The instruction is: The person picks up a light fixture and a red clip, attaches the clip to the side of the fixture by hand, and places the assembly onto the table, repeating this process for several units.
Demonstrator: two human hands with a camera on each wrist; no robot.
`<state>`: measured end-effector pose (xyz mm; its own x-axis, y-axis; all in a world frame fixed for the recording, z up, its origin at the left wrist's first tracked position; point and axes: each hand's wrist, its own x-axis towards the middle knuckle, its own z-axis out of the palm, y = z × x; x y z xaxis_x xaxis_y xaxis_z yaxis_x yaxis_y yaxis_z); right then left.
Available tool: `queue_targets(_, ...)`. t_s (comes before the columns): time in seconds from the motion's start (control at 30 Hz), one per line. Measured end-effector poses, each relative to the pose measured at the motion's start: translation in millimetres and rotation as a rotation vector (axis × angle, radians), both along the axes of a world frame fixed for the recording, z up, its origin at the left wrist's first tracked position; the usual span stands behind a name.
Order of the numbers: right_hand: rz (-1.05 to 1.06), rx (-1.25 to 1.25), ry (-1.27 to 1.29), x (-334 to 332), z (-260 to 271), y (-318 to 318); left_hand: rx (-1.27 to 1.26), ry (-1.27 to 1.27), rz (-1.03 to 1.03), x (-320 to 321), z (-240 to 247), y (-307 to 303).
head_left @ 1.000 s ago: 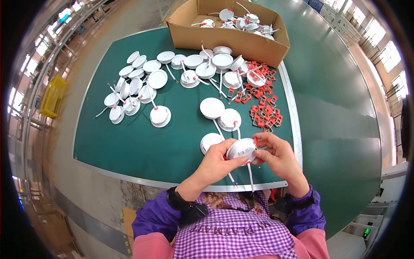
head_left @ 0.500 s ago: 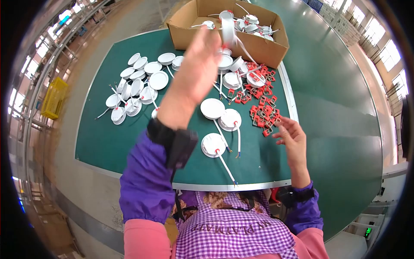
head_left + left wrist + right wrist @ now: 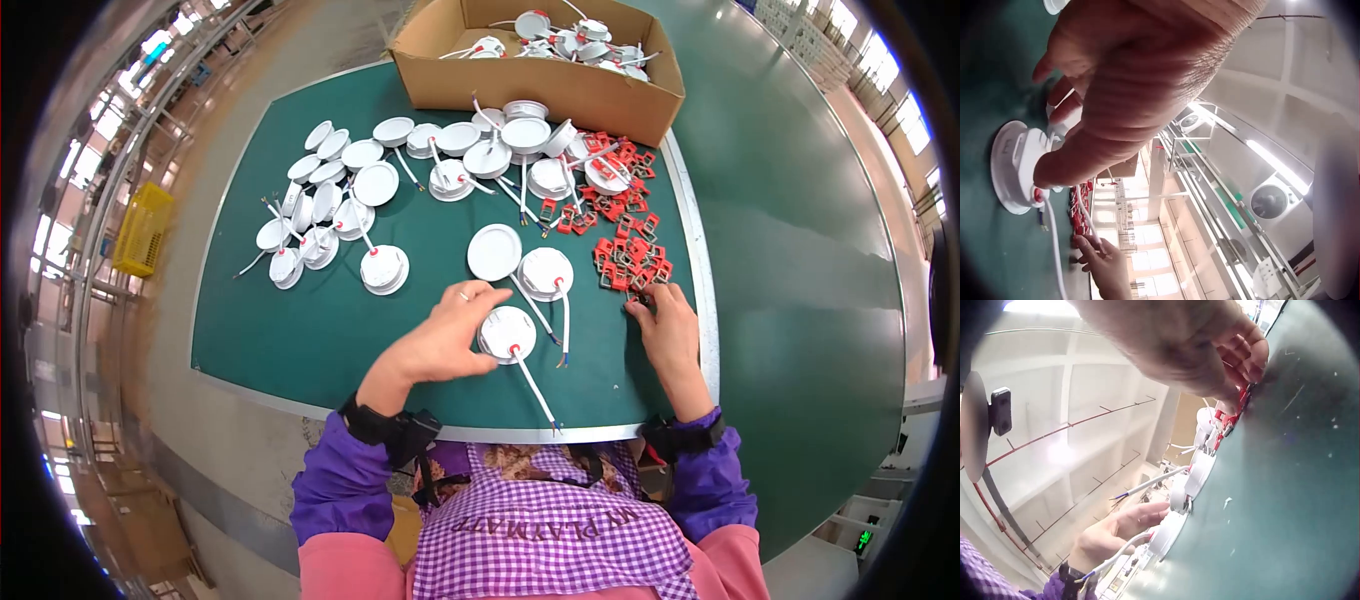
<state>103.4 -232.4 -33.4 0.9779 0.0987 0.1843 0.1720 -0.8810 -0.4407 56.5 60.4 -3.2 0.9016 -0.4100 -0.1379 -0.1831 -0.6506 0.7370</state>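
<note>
The left hand [image 3: 440, 338] is beside a round white lamp [image 3: 507, 334] with a white cable, its thumb and fingers spread around the lamp's left side. In the left wrist view that thumb is close to the lamp [image 3: 1021, 165]; contact cannot be told. The right hand [image 3: 672, 335] has its fingertips at the near edge of a pile of red clips [image 3: 632, 262] with metal frames. In the right wrist view, thumb and fingers of the right hand [image 3: 1210, 356] pinch at a red clip [image 3: 1242, 400]. Two more white lamps [image 3: 494, 252] [image 3: 545, 273] lie just beyond the left hand.
Many white lamps [image 3: 376, 184] lie across the left and back of the green mat [image 3: 300, 350]. A cardboard box [image 3: 540, 95] holding more lamps stands at the back. A metal edge strip [image 3: 700, 270] borders the mat on the right.
The lamp held in both hands earlier was carried by the left hand to the box and is no longer held. The left hand has come back to the near lamp; the right hand has moved to the clips.
</note>
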Motion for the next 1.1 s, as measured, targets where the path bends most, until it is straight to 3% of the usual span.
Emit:
queue_targets(0.17,0.014,0.189,0.066,0,4,0,0.116,-0.123,0.178,-18,-18,-27)
queue_targets(0.3,-0.062,0.405,0.300,-7,3,-3,0.138,-0.189,0.241,-25,-25,-36)
queue_targets(0.37,-0.048,0.694,0.477,-9,2,-9,-0.025,-0.264,0.329,-30,-25,-36)
queue_targets(0.4,-0.061,0.690,0.477,-11,3,-11,-0.033,-0.258,0.319,-34,-23,-38)
queue_targets(0.5,0.049,1.029,0.528,-17,8,-11,-0.321,-0.019,0.471,-43,-15,-36)
queue_targets(0.53,0.043,1.031,0.527,-19,10,-10,-0.321,-0.016,0.466,-43,-13,-38)
queue_targets(0.6,0.090,1.075,0.554,-21,16,-10,-0.704,0.053,0.512,-45,-6,-43)
queue_targets(0.73,0.068,1.011,0.617,-28,30,-3,-0.910,0.233,0.498,-45,2,-53)
queue_targets(1.0,0.154,1.045,0.485,-43,36,14,-1.158,0.461,0.509,-43,-2,-72)
queue_targets(1.1,0.096,1.040,0.379,-35,54,12,-1.130,0.423,0.483,-44,4,-72)
